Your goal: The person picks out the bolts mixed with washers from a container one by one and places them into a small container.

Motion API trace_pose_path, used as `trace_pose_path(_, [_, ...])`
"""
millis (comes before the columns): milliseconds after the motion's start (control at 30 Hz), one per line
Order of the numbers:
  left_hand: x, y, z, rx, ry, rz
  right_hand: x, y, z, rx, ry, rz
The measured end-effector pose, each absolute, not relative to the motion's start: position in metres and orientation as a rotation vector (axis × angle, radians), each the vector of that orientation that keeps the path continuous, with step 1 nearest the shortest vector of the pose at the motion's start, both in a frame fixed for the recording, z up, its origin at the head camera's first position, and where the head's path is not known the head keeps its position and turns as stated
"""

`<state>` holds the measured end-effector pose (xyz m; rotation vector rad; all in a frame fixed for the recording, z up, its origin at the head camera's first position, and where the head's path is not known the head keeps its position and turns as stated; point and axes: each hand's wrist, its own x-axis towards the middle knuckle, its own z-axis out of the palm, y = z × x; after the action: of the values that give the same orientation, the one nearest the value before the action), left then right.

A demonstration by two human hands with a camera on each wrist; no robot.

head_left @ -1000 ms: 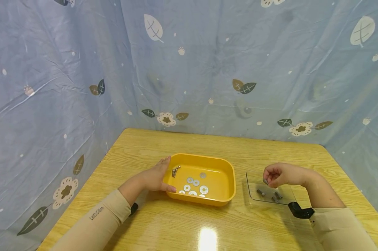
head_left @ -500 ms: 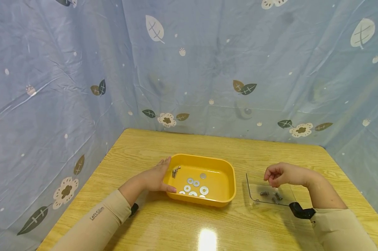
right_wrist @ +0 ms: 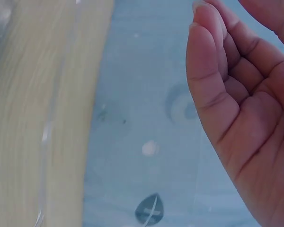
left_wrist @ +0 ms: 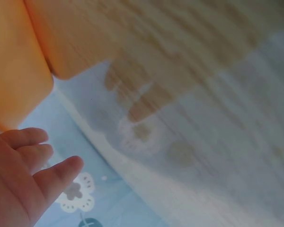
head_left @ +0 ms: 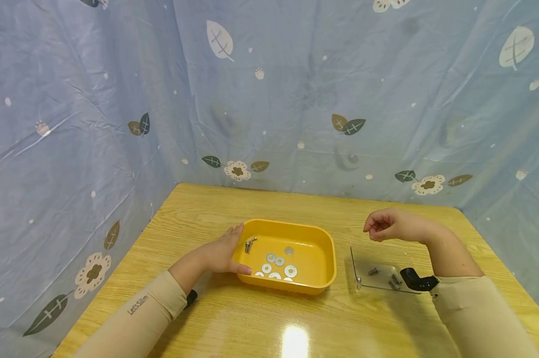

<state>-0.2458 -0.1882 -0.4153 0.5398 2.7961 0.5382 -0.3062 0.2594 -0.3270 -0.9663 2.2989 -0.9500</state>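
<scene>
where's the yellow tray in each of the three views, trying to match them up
Head: the yellow tray is just below centre, with the left hand at its left end.
Left wrist: upper left corner, cut off by the frame and looking orange.
Right wrist: not in it.
Shared landmark: the patterned blue cloth, upper part of head, lower left of left wrist, middle of right wrist.

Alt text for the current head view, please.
A left hand rests against a yellow tray of washers and screws. The right hand, fingers curled, hovers near a clear tray holding small metal parts. Both trays sit on a wooden table.
</scene>
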Motion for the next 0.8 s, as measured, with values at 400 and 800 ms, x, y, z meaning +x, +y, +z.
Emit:
trace_pose_path(400, [-0.245, -0.188, -0.414, 0.53, 2.788, 0.536, -0.321, 0.2, -0.314, -0.986, 2.374, -0.968])
trace_pose_path(800, [-0.245, -0.188, -0.417, 0.537, 2.803, 0.548, -0.329, 0.128, -0.318, -1.15, 2.284, -0.941])
